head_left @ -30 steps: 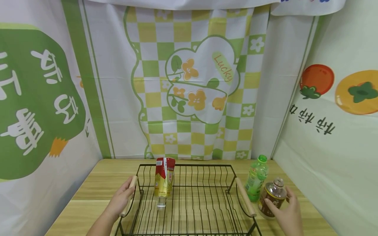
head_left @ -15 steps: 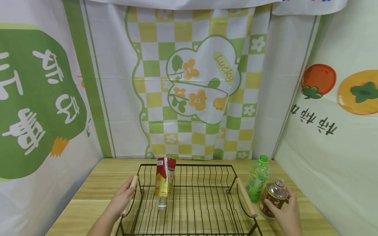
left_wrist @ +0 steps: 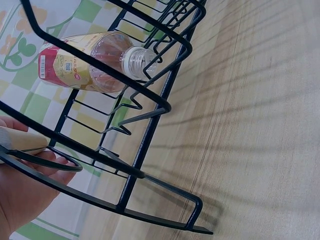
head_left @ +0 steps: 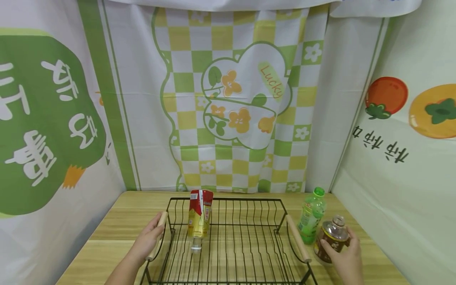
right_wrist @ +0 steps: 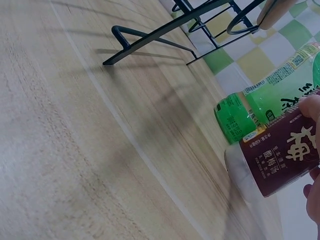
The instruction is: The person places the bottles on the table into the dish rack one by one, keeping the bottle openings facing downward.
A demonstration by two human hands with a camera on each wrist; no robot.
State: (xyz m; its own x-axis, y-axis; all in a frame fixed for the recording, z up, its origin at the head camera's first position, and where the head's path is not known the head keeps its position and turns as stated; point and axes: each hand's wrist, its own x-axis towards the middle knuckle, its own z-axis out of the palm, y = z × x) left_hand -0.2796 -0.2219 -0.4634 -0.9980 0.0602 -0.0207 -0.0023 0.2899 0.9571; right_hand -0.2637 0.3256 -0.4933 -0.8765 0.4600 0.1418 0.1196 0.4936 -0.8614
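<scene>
We see a black wire rack (head_left: pixel 246 199) as the largest container, standing across the middle of the table. On its left side, a red-and-gold bottle (head_left: pixel 200 215) sits tilted, base up against the far rail and clear neck pointing down and near. To the right of the rack a green bottle (head_left: pixel 311 217) stands upright with its green cap on. Just beside it, nearer and farther right, is a brown-labelled bottle (head_left: pixel 335 237) with a clear neck; we cannot tell how much any of them holds.

Our right hand (head_left: pixel 343 259) has its thumb and fingers round the brown-labelled bottle, and our left hand (head_left: pixel 145 241) is curled about the rack's left wooden handle (head_left: pixel 154 253).

Around us hang printed cloths: a checked cloth (head_left: pixel 242 166) at the far side, a green-patterned cloth (head_left: pixel 50 118) on the left and a fruit-printed cloth (head_left: pixel 392 190) on the right. The wood-grain table (head_left: pixel 96 241) reaches up to them.

Open wire grid spans from the tilted bottle to the right wooden handle (head_left: pixel 297 238). Only a narrow gap separates that handle from the green bottle; wood lies open along the rack's left side.
</scene>
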